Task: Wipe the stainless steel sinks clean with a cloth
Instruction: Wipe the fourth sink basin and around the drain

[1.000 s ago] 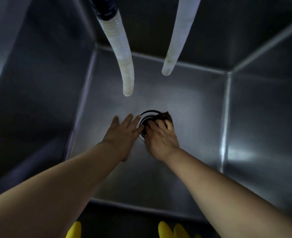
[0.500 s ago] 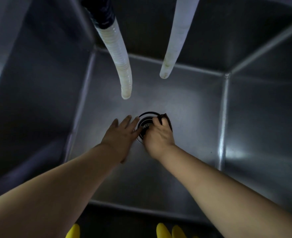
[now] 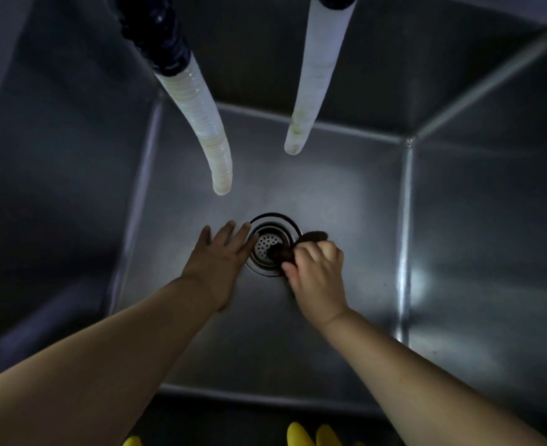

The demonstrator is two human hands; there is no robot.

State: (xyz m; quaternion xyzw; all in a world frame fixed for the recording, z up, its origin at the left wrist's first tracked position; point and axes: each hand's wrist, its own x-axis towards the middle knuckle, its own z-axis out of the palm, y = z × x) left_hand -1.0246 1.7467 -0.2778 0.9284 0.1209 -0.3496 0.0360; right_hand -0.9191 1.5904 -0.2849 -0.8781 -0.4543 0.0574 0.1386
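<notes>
Right hand (image 3: 318,275): fingers curled round a dark brown cloth (image 3: 283,252) — the cloth is pinched and pressed onto the right part of the strainer.
Left hand (image 3: 221,257): laid flat, fingers straight and spread, nothing held; the fingertips are set at the left rim of the drain.
Cloth: a wad is seen over the perforated strainer, and a further fold shows beyond the knuckles, just outside the drain ring.
Drain (image 3: 267,243): a round steel strainer with small holes, ringed, set in the middle of the sink floor between the two hands.
Sink (image 3: 346,201): a deep steel basin, dimly lit, with a bright patch on the floor around the drain — walls are seen on all sides.
Hoses: a ribbed white hose (image 3: 207,130) with a dark sleeve hangs at the left; a second white hose (image 3: 314,82) hangs at the right, both ends clear of the floor.
Near edge: yellow shapes (image 3: 310,434) are partly cut off; what they are cannot be told.
</notes>
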